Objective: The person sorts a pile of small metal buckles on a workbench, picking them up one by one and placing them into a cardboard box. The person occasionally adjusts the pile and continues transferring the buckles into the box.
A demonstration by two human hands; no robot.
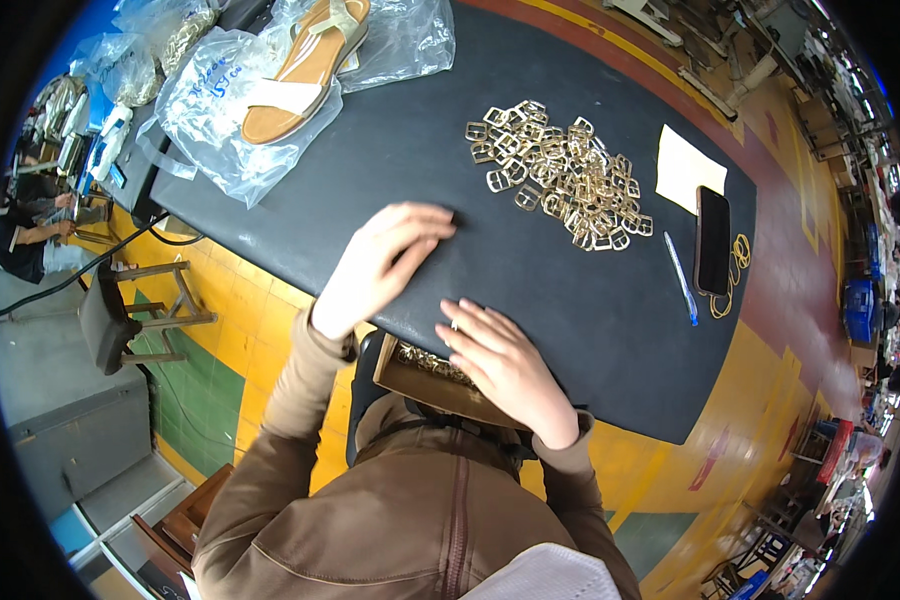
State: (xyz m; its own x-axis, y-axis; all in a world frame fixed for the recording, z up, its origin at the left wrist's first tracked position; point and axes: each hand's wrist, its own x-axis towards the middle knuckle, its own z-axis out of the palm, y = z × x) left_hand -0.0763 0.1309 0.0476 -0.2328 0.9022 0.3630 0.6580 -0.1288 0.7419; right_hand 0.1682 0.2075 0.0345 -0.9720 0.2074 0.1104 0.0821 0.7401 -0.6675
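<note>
Head view
Left hand: open, palm down, fingers spread flat on the dark table, on the near side of the buckle pile, apart from it.
Right hand: loosely curled at the table's near edge, over an open cardboard box of more buckles; a grip cannot be told.
Buckle pile: gold metal frames heaped mid-table.
Handling: probably light, rigid, smooth and prone to tangling; best pinched singly by the frame.
Beyond the pile: a sandal in a clear bag.
Right of the pile: paper, phone, pen.
</note>
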